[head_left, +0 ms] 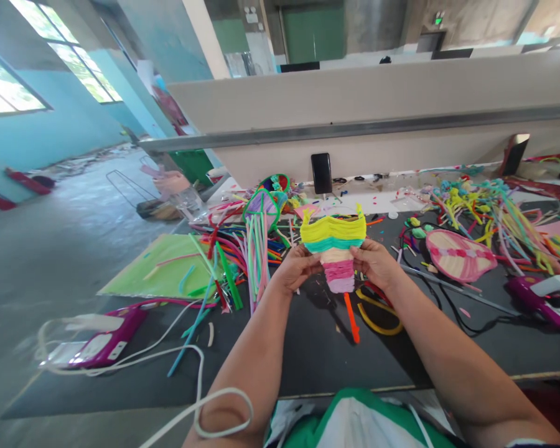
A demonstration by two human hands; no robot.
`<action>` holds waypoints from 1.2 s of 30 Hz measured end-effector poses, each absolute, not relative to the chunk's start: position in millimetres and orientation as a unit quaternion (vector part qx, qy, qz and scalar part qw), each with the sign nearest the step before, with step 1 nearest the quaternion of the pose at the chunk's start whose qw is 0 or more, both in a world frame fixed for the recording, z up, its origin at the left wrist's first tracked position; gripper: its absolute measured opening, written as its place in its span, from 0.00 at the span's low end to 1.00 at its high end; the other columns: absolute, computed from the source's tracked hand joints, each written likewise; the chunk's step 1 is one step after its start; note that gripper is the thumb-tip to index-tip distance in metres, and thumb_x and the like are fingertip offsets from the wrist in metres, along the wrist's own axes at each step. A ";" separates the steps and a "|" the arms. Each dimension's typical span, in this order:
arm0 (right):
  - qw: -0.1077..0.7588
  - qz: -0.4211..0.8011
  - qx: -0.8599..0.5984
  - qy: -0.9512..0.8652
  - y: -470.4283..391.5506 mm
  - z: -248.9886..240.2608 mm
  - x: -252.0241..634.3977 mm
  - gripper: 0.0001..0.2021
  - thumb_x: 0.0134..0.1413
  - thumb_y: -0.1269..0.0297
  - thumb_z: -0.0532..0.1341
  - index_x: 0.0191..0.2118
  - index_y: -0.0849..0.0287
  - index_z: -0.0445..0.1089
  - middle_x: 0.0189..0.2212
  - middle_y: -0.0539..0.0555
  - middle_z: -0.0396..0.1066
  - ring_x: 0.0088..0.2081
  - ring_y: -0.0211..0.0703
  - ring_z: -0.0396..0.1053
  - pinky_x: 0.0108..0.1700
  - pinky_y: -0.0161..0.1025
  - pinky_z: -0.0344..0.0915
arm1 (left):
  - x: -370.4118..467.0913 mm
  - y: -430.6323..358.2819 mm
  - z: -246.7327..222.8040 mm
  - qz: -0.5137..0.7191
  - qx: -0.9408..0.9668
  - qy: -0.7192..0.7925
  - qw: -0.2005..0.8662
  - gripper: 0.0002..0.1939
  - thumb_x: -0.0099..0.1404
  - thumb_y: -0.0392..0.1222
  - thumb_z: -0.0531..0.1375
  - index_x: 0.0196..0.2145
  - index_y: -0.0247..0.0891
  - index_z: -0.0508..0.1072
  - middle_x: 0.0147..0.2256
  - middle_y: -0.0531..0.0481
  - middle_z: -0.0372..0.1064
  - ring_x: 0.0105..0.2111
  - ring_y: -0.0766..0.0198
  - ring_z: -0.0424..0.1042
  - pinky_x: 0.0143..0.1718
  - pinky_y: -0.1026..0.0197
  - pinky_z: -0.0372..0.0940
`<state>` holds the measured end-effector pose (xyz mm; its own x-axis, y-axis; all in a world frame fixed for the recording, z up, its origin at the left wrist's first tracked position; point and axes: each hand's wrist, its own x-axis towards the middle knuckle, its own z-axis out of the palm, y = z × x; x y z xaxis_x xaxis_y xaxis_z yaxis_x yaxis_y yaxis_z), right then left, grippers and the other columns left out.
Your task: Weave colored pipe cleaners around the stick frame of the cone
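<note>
Both hands hold up a flat striped pipe-cleaner piece (335, 241), with yellow, turquoise, cream, pink and lilac bands narrowing downward. My left hand (300, 267) is closed on its left edge, and my right hand (376, 261) is closed on its right edge. Two short yellow tips stick up from its top corners. Below it an orange pipe cleaner (351, 318) lies on the dark tabletop. Beside that, under my right forearm, curves a yellow pipe cleaner (378, 326).
Pipe-cleaner bundles (257, 255) and a green sheet (168, 267) lie to the left. A phone (322, 173) stands against the partition. At right are a pink oval piece (461, 255) and a tangled pile (490, 205). Purple power strips (114, 339) flank the work area, with white cords.
</note>
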<state>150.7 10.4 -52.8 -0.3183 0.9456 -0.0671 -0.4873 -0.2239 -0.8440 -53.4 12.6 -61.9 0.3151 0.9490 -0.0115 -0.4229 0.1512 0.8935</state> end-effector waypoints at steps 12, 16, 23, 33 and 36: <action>0.506 0.678 -0.366 -0.388 24.3 -58.6 168.1 0.17 0.42 0.53 0.69 0.37 0.58 0.75 0.34 0.54 0.79 0.29 0.42 0.75 0.28 0.35 0.70 | -57.4 24.5 -67.7 0.556 0.380 0.322 0.665 0.18 0.57 0.47 0.65 0.42 0.32 0.73 0.37 0.41 0.77 0.37 0.54 0.77 0.39 0.54 0.73; 0.536 0.645 -0.390 -0.381 27.9 -60.1 171.4 0.19 0.41 0.52 0.70 0.38 0.57 0.74 0.32 0.53 0.79 0.29 0.46 0.76 0.28 0.37 0.70 | -56.3 24.0 -68.5 0.553 0.382 0.326 0.665 0.19 0.57 0.46 0.65 0.43 0.31 0.73 0.37 0.40 0.77 0.37 0.53 0.77 0.39 0.53 0.73; 0.547 0.647 -0.406 -0.344 31.3 -65.6 171.4 0.15 0.41 0.57 0.69 0.35 0.58 0.74 0.29 0.54 0.79 0.32 0.50 0.77 0.34 0.44 0.73 | -56.2 26.5 -75.7 0.562 0.379 0.320 0.662 0.18 0.57 0.43 0.65 0.44 0.30 0.73 0.39 0.40 0.77 0.40 0.53 0.76 0.41 0.53 0.73; 0.561 0.676 -0.394 -0.273 34.6 -72.8 170.0 0.11 0.43 0.62 0.66 0.35 0.60 0.72 0.31 0.57 0.79 0.35 0.51 0.77 0.36 0.44 0.73 | -57.8 25.8 -79.4 0.563 0.375 0.289 0.677 0.19 0.57 0.41 0.65 0.45 0.30 0.74 0.39 0.39 0.76 0.41 0.51 0.76 0.44 0.50 0.72; 0.561 0.664 -0.401 -0.288 33.8 -72.0 171.3 0.12 0.43 0.61 0.67 0.35 0.59 0.72 0.30 0.56 0.79 0.35 0.52 0.77 0.36 0.45 0.73 | -58.2 25.0 -78.9 0.557 0.382 0.301 0.673 0.18 0.58 0.41 0.65 0.45 0.30 0.73 0.38 0.40 0.77 0.39 0.52 0.77 0.43 0.51 0.72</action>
